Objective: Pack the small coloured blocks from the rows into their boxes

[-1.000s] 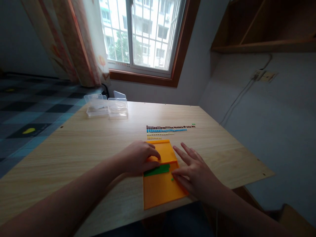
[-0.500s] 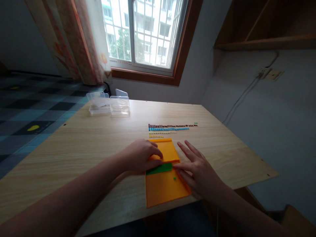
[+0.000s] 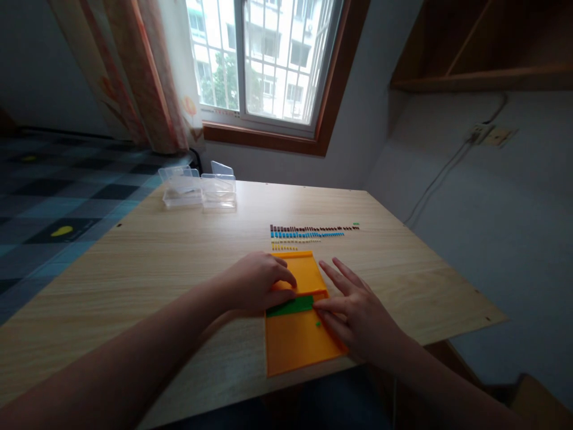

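An orange tray-like box [image 3: 299,352], opened flat, lies at the near side of the table. A band of green pieces [image 3: 290,306] runs across it below the middle ridge. My left hand [image 3: 264,283] rests over the tray's left side, fingers curved, with a gap between thumb and index finger; the thumb lies along the top of the green band. My right hand [image 3: 351,307] is spread at the tray's right edge, one fingertip against the green band's right end. Close to its thumb, a single small green piece [image 3: 318,324] lies on the orange floor.
Beyond the tray, small pieces lie in rows: brown [image 3: 313,229], blue [image 3: 307,235] and yellow [image 3: 284,248], with a few green pieces [image 3: 356,224] at the far right. Clear plastic boxes [image 3: 219,194] with raised lids stand at the table's back left.
My right hand's upper fingers have shifted slightly left, and its lower fingers have moved slightly at the green band's end. My left hand and the pieces look the same.
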`<state>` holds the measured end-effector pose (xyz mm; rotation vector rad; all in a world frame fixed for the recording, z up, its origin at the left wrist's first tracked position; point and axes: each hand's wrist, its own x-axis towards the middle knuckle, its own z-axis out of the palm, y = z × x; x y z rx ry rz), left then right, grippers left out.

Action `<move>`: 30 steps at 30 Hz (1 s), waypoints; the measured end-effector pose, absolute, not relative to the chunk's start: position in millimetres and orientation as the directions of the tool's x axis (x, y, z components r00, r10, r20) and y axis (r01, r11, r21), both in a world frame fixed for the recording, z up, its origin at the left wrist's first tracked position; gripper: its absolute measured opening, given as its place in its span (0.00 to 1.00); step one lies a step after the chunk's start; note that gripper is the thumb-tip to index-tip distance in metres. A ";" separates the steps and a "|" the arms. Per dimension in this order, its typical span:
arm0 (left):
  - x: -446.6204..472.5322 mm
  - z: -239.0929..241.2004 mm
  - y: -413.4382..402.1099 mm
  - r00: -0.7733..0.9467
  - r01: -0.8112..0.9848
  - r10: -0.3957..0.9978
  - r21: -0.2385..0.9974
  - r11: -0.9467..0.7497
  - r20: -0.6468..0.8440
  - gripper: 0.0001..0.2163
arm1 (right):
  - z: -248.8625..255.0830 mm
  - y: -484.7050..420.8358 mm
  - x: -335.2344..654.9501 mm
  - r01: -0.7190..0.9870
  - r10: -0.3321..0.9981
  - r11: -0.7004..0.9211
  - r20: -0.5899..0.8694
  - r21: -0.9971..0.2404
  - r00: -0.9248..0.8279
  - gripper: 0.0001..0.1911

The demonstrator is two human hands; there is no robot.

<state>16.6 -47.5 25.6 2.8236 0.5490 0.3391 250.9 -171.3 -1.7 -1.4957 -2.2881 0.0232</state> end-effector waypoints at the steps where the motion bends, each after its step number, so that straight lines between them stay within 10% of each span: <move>1: 16.5 25.4 -47.4 0.903 0.335 0.392 0.281 -0.899 0.178 0.09 | -1.9 -171.3 251.1 0.874 0.881 0.427 0.325 -0.231 -0.344 0.11; 30: 17.9 26.9 -47.7 0.903 0.355 0.402 0.261 -0.898 0.153 0.08 | 14.0 -192.7 255.4 0.866 0.902 0.426 0.196 -0.262 -0.384 0.14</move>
